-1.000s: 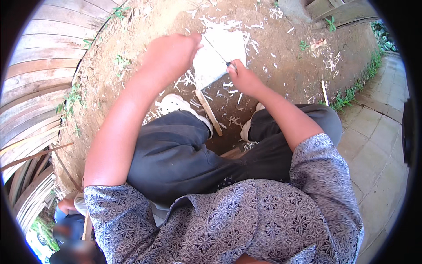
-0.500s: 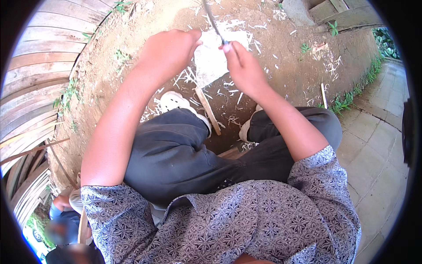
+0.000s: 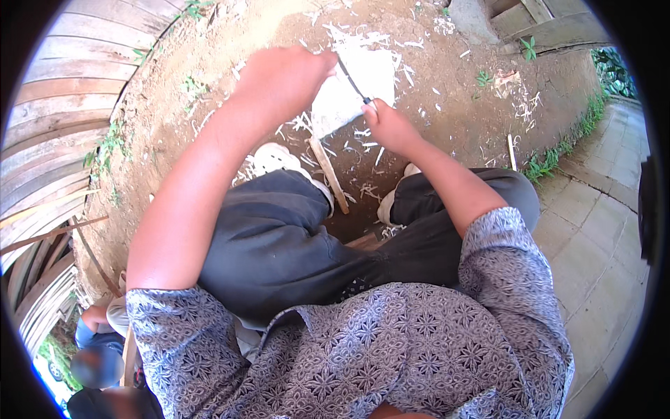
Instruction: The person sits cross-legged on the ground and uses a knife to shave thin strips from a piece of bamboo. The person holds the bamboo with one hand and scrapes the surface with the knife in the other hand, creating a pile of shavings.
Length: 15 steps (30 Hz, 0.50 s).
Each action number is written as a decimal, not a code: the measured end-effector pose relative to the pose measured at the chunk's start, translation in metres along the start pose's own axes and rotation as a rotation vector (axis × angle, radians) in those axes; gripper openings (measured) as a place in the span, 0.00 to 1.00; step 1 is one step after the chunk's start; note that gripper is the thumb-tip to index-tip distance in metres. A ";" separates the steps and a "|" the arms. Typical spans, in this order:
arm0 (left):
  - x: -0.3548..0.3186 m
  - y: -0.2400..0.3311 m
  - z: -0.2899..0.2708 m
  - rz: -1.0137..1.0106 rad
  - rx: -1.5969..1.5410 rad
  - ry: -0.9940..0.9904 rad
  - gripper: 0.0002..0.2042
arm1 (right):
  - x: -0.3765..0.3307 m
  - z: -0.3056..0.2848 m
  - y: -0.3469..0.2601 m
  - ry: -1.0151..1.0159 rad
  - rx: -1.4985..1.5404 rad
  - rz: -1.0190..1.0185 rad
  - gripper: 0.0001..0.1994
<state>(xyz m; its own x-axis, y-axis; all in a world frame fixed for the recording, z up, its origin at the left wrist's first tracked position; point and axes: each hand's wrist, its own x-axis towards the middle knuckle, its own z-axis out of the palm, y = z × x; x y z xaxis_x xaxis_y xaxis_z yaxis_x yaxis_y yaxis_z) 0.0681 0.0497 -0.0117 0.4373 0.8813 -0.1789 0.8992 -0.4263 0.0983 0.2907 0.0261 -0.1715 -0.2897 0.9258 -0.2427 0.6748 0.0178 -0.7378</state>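
My right hand (image 3: pixel 392 127) is closed round the handle of a knife (image 3: pixel 354 80). Its thin dark blade slants away from me and to the left, with the far end beside my left hand (image 3: pixel 296 75). That left hand is closed, its fingers curled; whatever is in it is hidden from view. Beneath both hands a white, flat, squarish piece (image 3: pixel 338 108) lies on the dirt, with pale shavings (image 3: pixel 363 38) scattered around and on it.
A wooden stick (image 3: pixel 328 174) lies between my shoes (image 3: pixel 276 159). Wooden planks (image 3: pixel 66 105) line the left side, and grey paving (image 3: pixel 593 216) runs along the right. Another person (image 3: pixel 98 363) sits at the lower left, near several sticks.
My right hand has come nearer to me with the knife, and the blade now tilts more to the left. My left hand has shifted slightly right.
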 end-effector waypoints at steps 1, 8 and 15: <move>0.003 -0.004 0.000 0.000 -0.013 0.027 0.10 | 0.007 -0.001 0.001 -0.106 -0.104 0.043 0.21; -0.019 -0.009 0.000 -0.083 -0.031 0.026 0.10 | 0.006 -0.048 -0.093 0.136 0.311 -0.029 0.25; -0.005 -0.007 0.002 -0.080 -0.029 0.005 0.10 | 0.018 -0.004 -0.010 -0.288 -0.082 0.120 0.26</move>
<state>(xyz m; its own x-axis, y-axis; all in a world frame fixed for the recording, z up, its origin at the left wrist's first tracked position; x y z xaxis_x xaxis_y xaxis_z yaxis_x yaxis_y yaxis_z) 0.0600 0.0484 -0.0131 0.3644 0.9133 -0.1821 0.9304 -0.3488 0.1123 0.2812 0.0441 -0.1661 -0.3775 0.7782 -0.5019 0.7645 -0.0440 -0.6431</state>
